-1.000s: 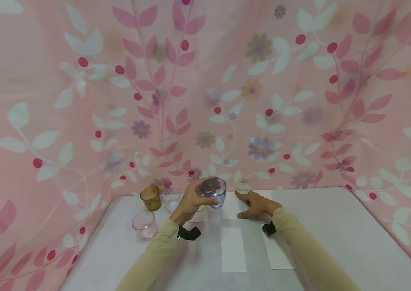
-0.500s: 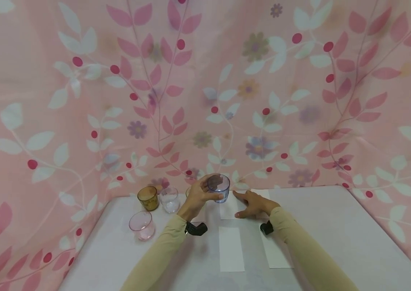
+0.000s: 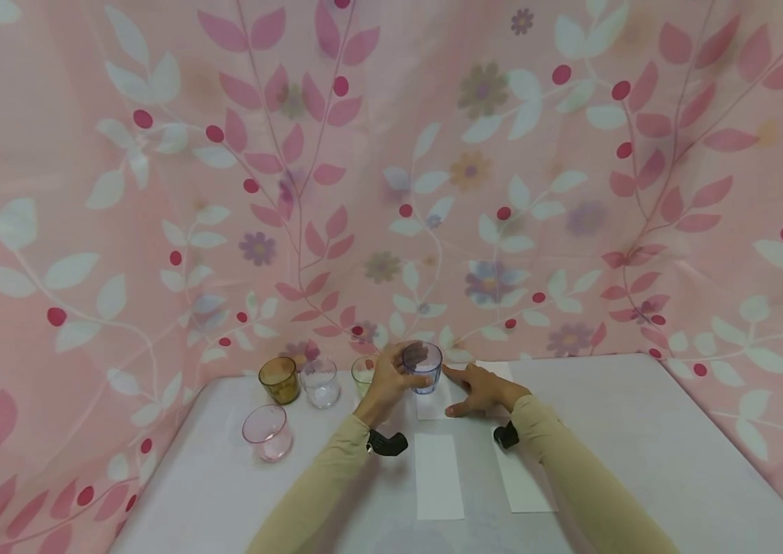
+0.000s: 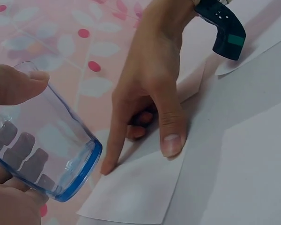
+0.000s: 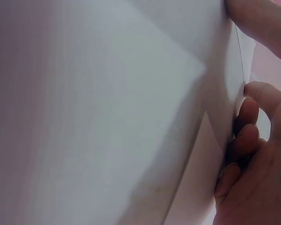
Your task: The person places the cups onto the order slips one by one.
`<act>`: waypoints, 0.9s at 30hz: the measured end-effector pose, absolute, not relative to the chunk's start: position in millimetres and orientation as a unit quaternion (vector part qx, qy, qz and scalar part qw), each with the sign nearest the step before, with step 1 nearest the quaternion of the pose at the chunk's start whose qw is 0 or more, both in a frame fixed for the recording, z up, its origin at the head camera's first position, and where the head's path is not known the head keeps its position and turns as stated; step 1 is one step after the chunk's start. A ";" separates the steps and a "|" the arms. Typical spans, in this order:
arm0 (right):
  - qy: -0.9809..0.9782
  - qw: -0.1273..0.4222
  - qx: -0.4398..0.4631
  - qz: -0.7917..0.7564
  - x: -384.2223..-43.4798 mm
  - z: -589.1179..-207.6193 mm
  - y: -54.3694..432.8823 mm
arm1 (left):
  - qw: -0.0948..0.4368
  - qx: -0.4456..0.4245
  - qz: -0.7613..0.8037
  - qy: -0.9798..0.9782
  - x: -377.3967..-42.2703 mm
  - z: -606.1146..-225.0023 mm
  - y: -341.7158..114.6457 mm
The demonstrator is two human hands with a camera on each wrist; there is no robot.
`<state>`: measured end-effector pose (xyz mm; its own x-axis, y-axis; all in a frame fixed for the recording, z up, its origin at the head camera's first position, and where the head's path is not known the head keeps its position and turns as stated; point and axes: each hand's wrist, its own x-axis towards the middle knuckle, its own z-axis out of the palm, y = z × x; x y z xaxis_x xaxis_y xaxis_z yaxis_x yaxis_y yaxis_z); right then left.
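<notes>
My left hand (image 3: 384, 388) grips a clear, blue-tinted glass tumbler (image 3: 424, 369), raised above the back of the table. In the left wrist view the tumbler (image 4: 61, 140) tilts, with the thumb on one side and fingers behind it. A white paper strip (image 3: 431, 409) lies to the right, beneath the tips of my right hand (image 3: 484, 391). Index finger and thumb are stretched out on that strip (image 4: 136, 192), while the other fingers fold under the palm. The right wrist view shows those folded fingers (image 5: 243, 140) close to the tabletop.
Left of my hands stand an amber glass (image 3: 279, 382), a clear glass (image 3: 321, 385), a pink glass (image 3: 269, 435) and a green-tinted glass (image 3: 362, 372), partly hidden. More paper strips (image 3: 438, 478) lie on the white table (image 3: 613, 431). A floral curtain (image 3: 391, 154) hangs behind.
My left hand has carried the blue tumbler rightward, closer to my right hand, and lowered it slightly over the last half second. The green-tinted glass shows more. My right hand stays on the strip.
</notes>
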<state>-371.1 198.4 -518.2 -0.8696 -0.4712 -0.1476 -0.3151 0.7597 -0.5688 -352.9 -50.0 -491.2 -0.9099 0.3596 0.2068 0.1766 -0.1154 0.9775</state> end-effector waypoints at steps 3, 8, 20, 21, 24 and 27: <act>0.928 0.141 -0.208 -0.275 -371.3 -519.1 198.7 | 0.059 0.199 0.720 0.662 -354.6 -497.0 -45.3; 0.931 0.141 -0.203 -0.270 -371.6 -519.7 197.8 | 0.052 0.185 0.716 0.671 -357.8 -506.5 -39.8; 0.932 0.147 -0.193 -0.270 -370.6 -518.7 196.4 | 0.060 0.186 0.715 0.672 -365.4 -526.8 -30.0; 0.932 0.148 -0.192 -0.270 -370.5 -518.5 196.3 | 0.058 0.187 0.714 0.672 -366.0 -527.9 -29.6; 0.932 0.150 -0.188 -0.270 -370.1 -517.7 196.1 | 0.053 0.185 0.714 0.674 -367.5 -530.4 -28.6; 0.933 0.150 -0.186 -0.269 -369.7 -516.8 195.7 | 0.051 0.177 0.714 0.675 -369.1 -532.8 -28.0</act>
<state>-369.7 195.7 -516.8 -0.8861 -0.4269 -0.1805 -0.2657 0.7869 -0.5570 -369.1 -28.0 -532.8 -0.9319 0.3120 0.1849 0.1673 -0.0827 0.9824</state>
